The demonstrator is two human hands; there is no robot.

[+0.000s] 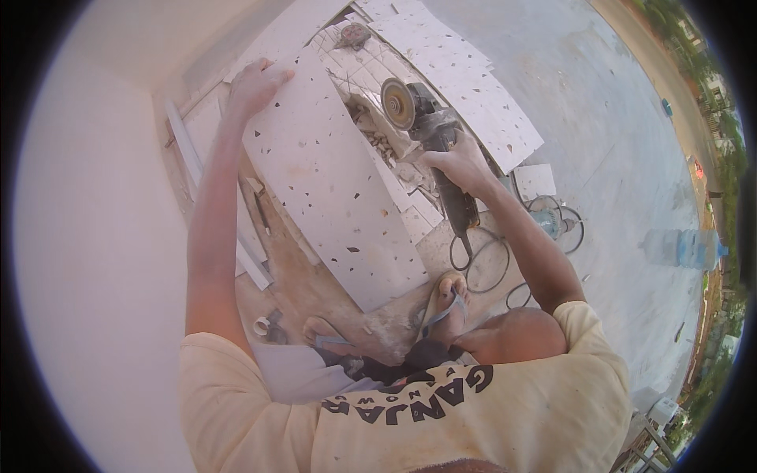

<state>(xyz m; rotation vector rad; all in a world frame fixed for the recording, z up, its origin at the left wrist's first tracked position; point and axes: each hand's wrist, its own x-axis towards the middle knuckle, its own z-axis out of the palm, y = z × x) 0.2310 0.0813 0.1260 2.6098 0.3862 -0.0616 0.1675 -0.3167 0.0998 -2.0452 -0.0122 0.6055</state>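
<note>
My right hand [464, 164] is wrapped round the body of a black angle grinder [453, 193]. Its round disc [398, 104] points up and away from me, held above the floor to the right of a long white tile [327, 185] with dark specks. With my left hand [257, 88] I grip the tile's far left edge, fingers curled over its corner. The tile slants from the far left down toward my feet. Whether the disc spins cannot be told.
Broken tile pieces and rubble [378, 142] lie between the tile and another speckled tile [481, 102]. A black cable [489, 264] loops near my sandalled foot [449, 303]. White strips [185, 146] lean by the left wall. A clear water bottle [682, 248] stands at the right.
</note>
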